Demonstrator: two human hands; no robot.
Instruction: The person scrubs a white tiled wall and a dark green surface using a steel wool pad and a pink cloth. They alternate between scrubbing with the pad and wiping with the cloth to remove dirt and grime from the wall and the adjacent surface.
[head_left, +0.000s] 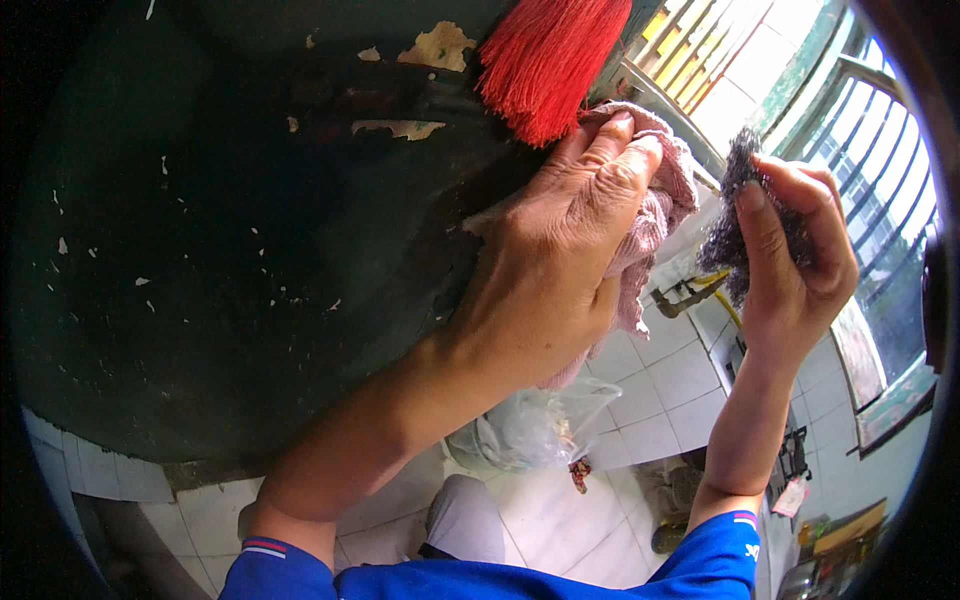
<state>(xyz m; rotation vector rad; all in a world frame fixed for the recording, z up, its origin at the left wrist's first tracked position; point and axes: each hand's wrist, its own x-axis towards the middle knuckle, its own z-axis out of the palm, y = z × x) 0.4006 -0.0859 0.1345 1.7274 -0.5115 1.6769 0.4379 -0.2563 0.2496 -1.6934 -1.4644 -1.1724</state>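
Note:
My left hand (574, 202) presses a crumpled pink cloth (645, 240) against the edge of a dark green painted panel (225, 225), perhaps a door. The fingers lie over the cloth's upper part, and its loose folds hang below the palm. Just above the knuckles hangs a red tassel (555, 67), its strands ending close to the fingers. To the right, my right hand (799, 247) pinches a grey steel wool scrubber (727, 232) between thumb and fingers. That scrubber is held up in the air, apart from the cloth.
Paint has flaked off the panel, leaving pale patches (439, 46). Below stands a bin lined with a clear plastic bag (536, 427) on the tiled floor (555, 517). A barred window (877, 172) is at the right, with a pipe (679, 304) on the tiled wall.

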